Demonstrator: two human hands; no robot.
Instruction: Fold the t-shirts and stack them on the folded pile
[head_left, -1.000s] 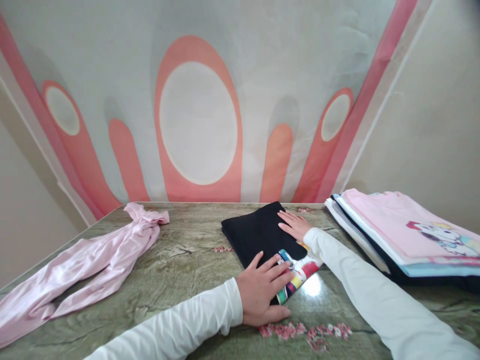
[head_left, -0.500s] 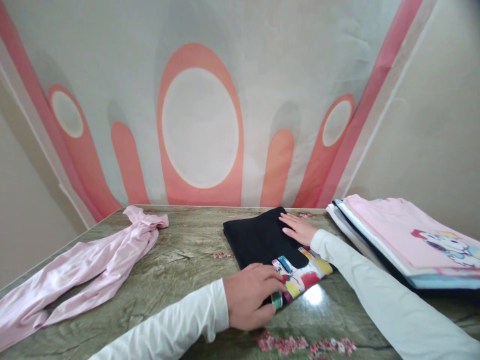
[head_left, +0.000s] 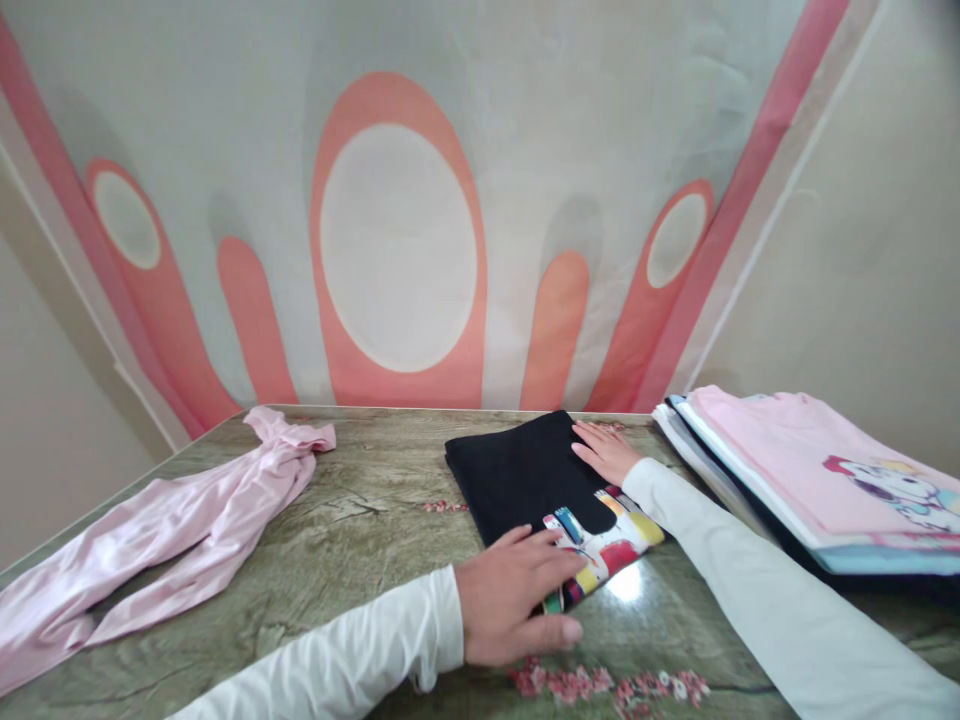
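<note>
A folded black T-shirt [head_left: 517, 475] with a colourful print along its near right edge lies flat on the table. My left hand [head_left: 517, 595] rests over the shirt's near left corner, fingers stretched out and thumb apart, covering part of the print. On the far right edge of the shirt lies my right hand [head_left: 606, 452], its fingers extended and flat. Neither hand grips the cloth. The right palm is partly hidden by the white sleeve.
To the right stands a stack of folded shirts, a pink T-shirt [head_left: 795, 460] with a cartoon dog on top. A crumpled pink garment [head_left: 202, 530] stretches along the left side of the wood-patterned table [head_left: 360, 620]. Behind the table hangs a backdrop [head_left: 517, 120] with pink shapes.
My left hand has opened from a curled pose, its fingers and thumb spreading over the shirt's corner. My right hand has slid slightly right toward the shirt's edge.
</note>
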